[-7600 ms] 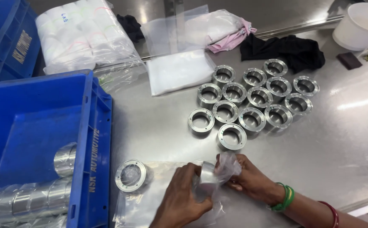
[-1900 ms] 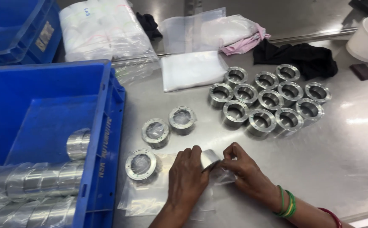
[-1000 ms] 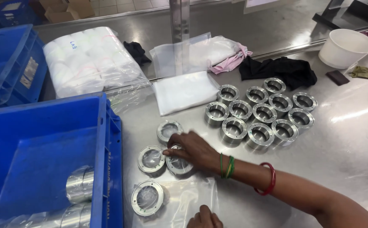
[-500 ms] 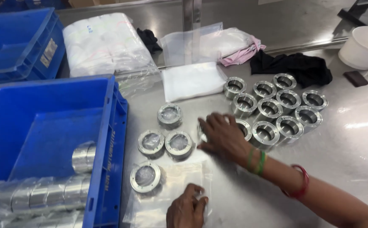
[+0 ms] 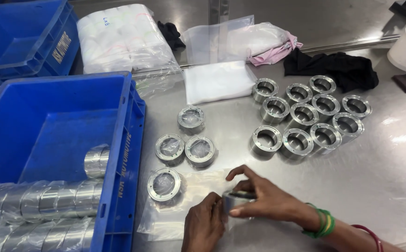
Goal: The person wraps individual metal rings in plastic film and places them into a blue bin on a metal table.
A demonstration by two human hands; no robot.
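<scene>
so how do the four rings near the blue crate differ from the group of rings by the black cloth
The four rings near the crate are wrapped in clear plastic; the group by the black cloth is bare metal with open bores. The wrapped ones sit spaced apart; the bare ones are packed close in rows. Both sets look like the same short steel rings, standing on end on the table.

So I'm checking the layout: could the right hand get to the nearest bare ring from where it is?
Probably yes. The right hand holds a ring, but only bare table lies between it and the nearest bare ring.
</scene>
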